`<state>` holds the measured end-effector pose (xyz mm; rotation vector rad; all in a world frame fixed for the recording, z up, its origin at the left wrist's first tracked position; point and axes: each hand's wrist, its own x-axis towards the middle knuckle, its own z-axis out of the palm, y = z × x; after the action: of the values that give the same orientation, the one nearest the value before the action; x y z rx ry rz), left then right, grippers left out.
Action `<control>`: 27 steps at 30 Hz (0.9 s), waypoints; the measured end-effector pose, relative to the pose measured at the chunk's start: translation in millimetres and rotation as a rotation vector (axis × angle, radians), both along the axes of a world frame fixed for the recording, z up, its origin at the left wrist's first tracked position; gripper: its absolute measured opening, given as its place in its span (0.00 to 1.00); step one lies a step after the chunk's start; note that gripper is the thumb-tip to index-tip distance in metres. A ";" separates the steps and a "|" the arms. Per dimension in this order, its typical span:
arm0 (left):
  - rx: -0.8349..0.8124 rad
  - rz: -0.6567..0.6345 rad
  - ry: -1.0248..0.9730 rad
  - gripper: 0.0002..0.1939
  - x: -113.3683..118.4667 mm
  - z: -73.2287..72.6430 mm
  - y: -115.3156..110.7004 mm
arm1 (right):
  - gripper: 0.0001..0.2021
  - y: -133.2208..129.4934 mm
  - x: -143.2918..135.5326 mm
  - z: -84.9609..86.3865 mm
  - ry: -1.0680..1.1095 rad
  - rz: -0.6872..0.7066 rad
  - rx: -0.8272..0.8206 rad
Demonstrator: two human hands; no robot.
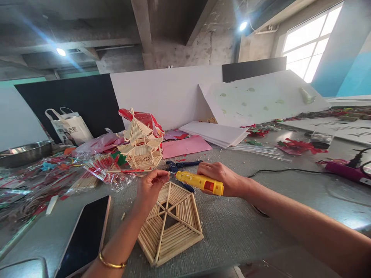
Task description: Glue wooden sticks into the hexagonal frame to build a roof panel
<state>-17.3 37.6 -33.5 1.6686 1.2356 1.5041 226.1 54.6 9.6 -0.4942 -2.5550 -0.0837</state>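
My right hand (224, 175) is wrapped round a yellow hot glue gun (193, 181), its nozzle aimed left. At the nozzle tip, my left hand (152, 187) pinches thumb and finger together; whatever is between them is too small to make out. Just below both hands lies a hexagonal panel of thin wooden sticks (176, 249), with spokes meeting in the middle and some gaps near the centre. Behind the glue gun are dark blue pliers (173, 166), partly hidden. A small pagoda model made of sticks (139, 133) stands farther back.
A phone (85, 235) lies left of the panel. Plastic-wrapped stick bundles (107, 170) and scraps fill the left side. White sheets (216, 133) and pink paper (185, 146) lie behind. A black cable (284, 170) runs right to a purple power strip (346, 172).
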 end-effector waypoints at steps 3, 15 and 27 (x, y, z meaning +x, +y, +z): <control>0.011 0.017 0.004 0.10 -0.4 -1.3 0.8 | 0.11 -0.2 0.0 -0.1 -0.007 -0.030 0.010; 0.128 0.013 0.098 0.07 -3.6 -4.8 2.6 | 0.12 -3.5 -0.9 3.3 -0.039 -0.048 -0.015; 0.295 0.072 0.284 0.05 -4.3 -2.8 -0.1 | 0.13 -4.1 -0.4 3.5 -0.045 -0.037 -0.042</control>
<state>-21.6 37.5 -36.3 2.1109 1.2754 1.5943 225.8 50.5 13.1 -0.5621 -2.5964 -0.0557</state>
